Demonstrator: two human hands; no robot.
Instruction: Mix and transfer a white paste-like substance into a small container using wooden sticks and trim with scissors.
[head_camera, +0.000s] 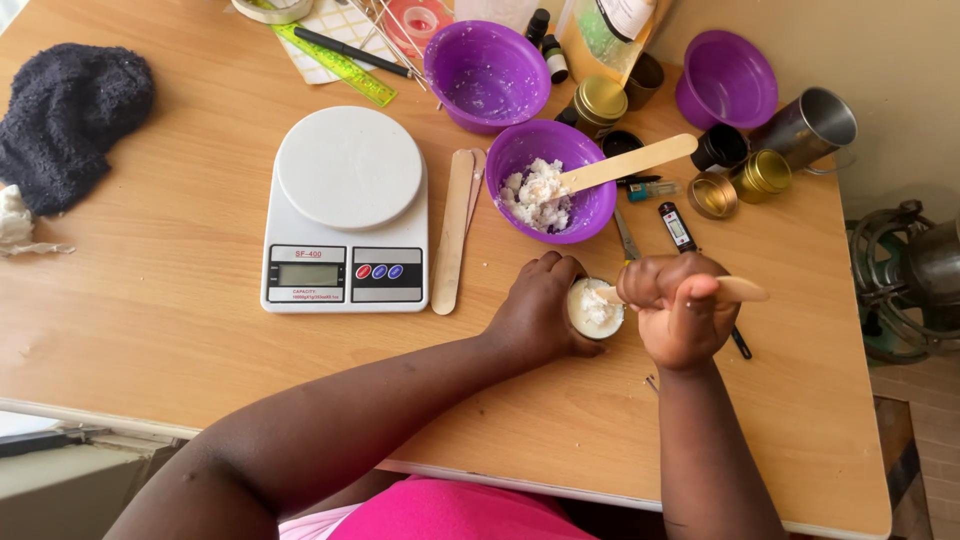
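Note:
My left hand (540, 310) wraps around a small round tin (594, 312) full of white wax flakes on the wooden table (200, 350). My right hand (680, 310) grips a flat wooden stick (742, 290) whose tip pokes into the tin's white filling. Just beyond my hands stands a purple bowl (560, 150) holding a heap of white flakes, with a second wooden spatula (630, 160) resting in it.
A white kitchen scale (347, 210) sits left of the bowl, two wooden sticks (452, 230) beside it. Two more purple bowls (486, 75), gold tins (760, 172), small dark bottles, a metal cup (812, 125), a probe thermometer (678, 228), a green ruler and a dark knitted cloth (65, 120) lie around.

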